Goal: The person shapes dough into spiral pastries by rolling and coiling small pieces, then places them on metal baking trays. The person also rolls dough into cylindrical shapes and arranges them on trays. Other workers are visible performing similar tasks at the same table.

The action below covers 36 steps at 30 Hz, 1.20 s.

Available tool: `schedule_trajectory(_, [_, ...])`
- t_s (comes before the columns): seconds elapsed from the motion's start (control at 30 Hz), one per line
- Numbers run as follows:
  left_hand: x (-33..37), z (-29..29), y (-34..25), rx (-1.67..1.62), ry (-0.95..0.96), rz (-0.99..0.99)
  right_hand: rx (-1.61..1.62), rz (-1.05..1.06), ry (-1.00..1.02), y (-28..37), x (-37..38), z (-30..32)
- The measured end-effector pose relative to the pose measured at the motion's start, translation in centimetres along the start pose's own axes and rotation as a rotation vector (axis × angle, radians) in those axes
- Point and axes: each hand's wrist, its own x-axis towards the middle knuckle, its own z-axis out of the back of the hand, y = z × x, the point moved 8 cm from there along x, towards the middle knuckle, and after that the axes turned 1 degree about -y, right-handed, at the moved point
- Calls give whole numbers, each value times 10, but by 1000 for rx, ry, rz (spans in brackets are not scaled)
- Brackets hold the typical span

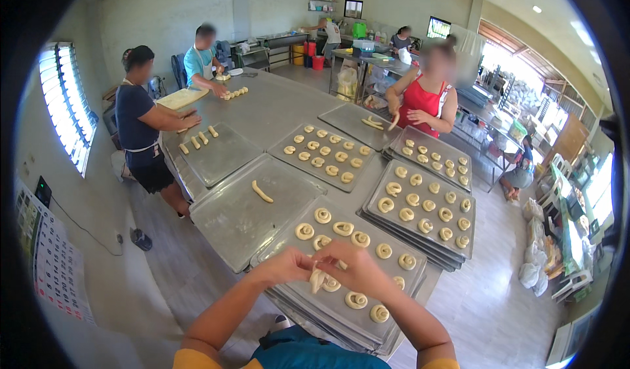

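Over the near baking tray (298, 238), my left hand (287, 266) and my right hand (351, 265) come close together. Between them a strip of dough (317, 280) hangs down, pinched in the fingers of both. Coiled dough rolls (383, 251) lie in rows on that tray, partly hidden by my hands. To the left, a single dough rope (261, 192) rests on another metal tray (226, 224).
Stacked trays of shaped dough (423, 205) stand at the right, with another filled tray (325, 152) at mid-table. A person in a red apron (426, 100) handles dough across the table. Two people (141, 119) work at the left. A calendar (56, 257) hangs on the left wall.
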Motion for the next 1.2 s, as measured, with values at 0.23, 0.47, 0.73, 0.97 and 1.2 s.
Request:
schedule_trajectory(0.23, [12,-3,26,-178,94,85,-101,172,49,-2,-20,-15])
schedule_trajectory(0.47, [14,0,91,-849,51,102,-50,-177,100,-98,-4,-35])
schedule_trajectory(0.73, [1,88,147,-224,-633,-107,56,-487,73,-210,32,-83])
schedule_trajectory(0.97, [6,145,126,365,-846,-198,18,-690,191,-263,74,-127])
schedule_trajectory(1.2, [11,82,96,1052,-614,-428,-273,-456,63,-255,67,-110])
